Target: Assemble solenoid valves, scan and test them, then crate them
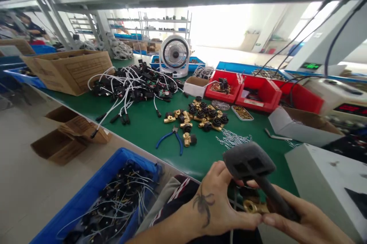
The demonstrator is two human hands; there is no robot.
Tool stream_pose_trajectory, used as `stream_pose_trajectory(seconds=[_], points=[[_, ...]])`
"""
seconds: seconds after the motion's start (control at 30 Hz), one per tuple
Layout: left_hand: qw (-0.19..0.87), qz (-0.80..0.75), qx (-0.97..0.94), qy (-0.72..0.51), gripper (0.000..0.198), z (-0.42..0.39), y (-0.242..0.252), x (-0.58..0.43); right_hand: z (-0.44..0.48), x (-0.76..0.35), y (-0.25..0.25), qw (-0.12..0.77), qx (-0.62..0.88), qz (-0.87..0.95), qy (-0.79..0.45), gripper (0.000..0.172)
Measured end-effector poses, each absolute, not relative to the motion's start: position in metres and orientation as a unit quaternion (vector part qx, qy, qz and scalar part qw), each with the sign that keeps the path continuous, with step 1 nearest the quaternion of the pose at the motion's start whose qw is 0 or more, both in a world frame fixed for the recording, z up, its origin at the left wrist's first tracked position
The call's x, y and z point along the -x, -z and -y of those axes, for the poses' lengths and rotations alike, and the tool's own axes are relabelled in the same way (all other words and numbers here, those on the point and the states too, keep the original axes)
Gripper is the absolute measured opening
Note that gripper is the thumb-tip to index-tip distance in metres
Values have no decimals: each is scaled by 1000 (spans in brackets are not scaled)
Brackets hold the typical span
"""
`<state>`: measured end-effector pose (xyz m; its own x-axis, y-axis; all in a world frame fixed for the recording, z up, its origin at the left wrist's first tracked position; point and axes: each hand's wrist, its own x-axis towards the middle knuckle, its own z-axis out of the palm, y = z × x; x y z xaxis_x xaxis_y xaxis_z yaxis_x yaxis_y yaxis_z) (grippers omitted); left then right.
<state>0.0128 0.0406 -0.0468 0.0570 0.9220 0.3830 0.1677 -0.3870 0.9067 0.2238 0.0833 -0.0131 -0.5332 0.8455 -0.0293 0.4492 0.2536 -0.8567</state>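
Note:
My left hand (212, 202) curls round an assembly of a brass fitting (252, 206) and dark parts, its thumb against the brass. My right hand (304, 217) grips the same assembly from the other side, thumb tip close to the left thumb. A black plastic piece (249, 160) with a wide head and a bar-like stem rises above the fingers; the stem runs down into my right hand. Whether it is joined to the brass is hidden. Beyond the hands lie thin white wire ties (233, 139), blue-handled cutting pliers (174, 133) and several brass valves with black caps (205, 114).
Black modules with white cables (134, 83) are heaped at the left, beside a cardboard box (71, 70). A blue crate (86, 194) stands below the table edge. Red bins (258, 91), a small fan (175, 55) and a grey metal box (329, 183) surround the green tabletop (143, 125).

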Motion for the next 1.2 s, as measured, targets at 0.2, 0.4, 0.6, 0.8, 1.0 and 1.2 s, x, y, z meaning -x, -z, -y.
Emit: stream_pose_trajectory(seconds=[0.2,0.4,0.6,0.8,1.0,1.2], points=[[337,-453,-632,-531,37,-35,49,-14,-73,-207,-14,211,435,740,-467,50],[365,-456,-644,-494,68,-32,49,-14,-39,-240,-28,395,475,694,-369,49],[330,-461,-669,-482,65,-34,49,-12,-13,-264,-37,165,566,780,-209,55],[326,-466,-672,-474,64,-36,46,-12,-5,-268,-34,374,558,716,-191,54],[315,-458,-675,-485,63,-36,47,-13,-15,-253,-32,159,567,793,-155,56],[307,-462,-685,-473,64,-37,45,-14,-13,-258,-35,280,545,778,-142,55]])
